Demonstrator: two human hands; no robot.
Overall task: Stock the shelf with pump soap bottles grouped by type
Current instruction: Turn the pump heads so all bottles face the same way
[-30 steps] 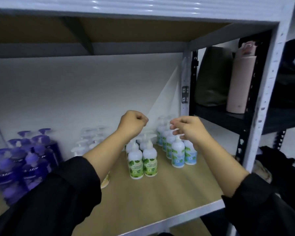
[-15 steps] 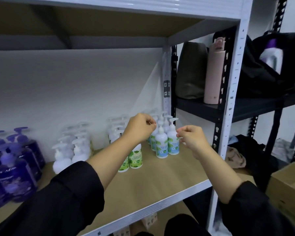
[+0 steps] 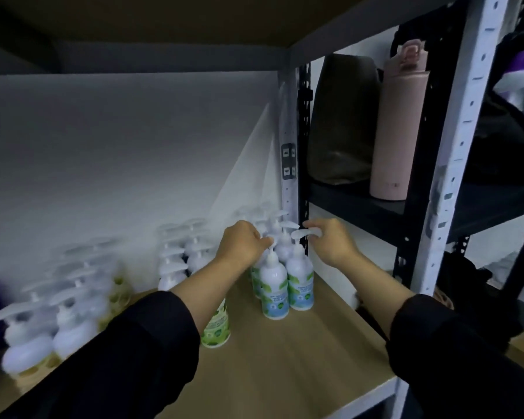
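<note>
On the shelf the bottles stand in groups. At about 8 o'clock from the hands is a blurred group of white round bottles with yellowish bases. Next, at about 9 o'clock, is another white-pump group, and a green-label bottle shows just below the left forearm.

The left hand has its fingers curled on the pump head of the front-left blue-label bottle. The right hand pinches the pump head of the front-right blue-label bottle. These two bottles stand upright, touching side by side, at the front of the blue-label group against the white upright post. The long axis of each bottle is vertical and its pump spout lies about level.

Both bottles are directly under the hands, at 6 o'clock from the knuckles, and each hand is equally near to its own bottle. I judge that the hands are setting or turning the pumps so the pair lines up with the row behind, at 12 o'clock.
</note>
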